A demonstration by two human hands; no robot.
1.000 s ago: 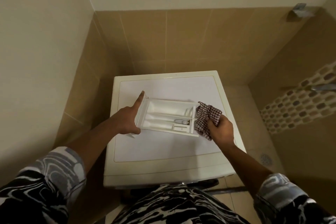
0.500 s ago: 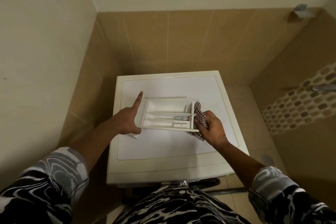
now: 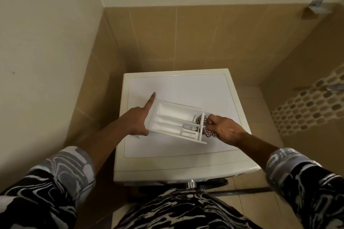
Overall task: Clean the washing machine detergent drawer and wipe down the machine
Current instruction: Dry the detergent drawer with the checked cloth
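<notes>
Where the patterned sleeves (image 3: 61, 169) end at the bottom of the view, two bare forearms reach over the white washing machine (image 3: 167, 152). On its top surface lies the detergent drawer (image 3: 173, 119), skewed, with its right end nearer the person. The left hand (image 3: 136, 121) holds the drawer's left end, index finger straight along the front panel and the other fingers curled at the near corner. The right hand (image 3: 225, 129) is closed round a bunched checked cloth (image 3: 209, 133), which is pushed against the drawer's right end. Beyond the machine rises a tan tiled wall (image 3: 186, 39), with a small metal fitting (image 3: 316, 5) high on the right.
</notes>
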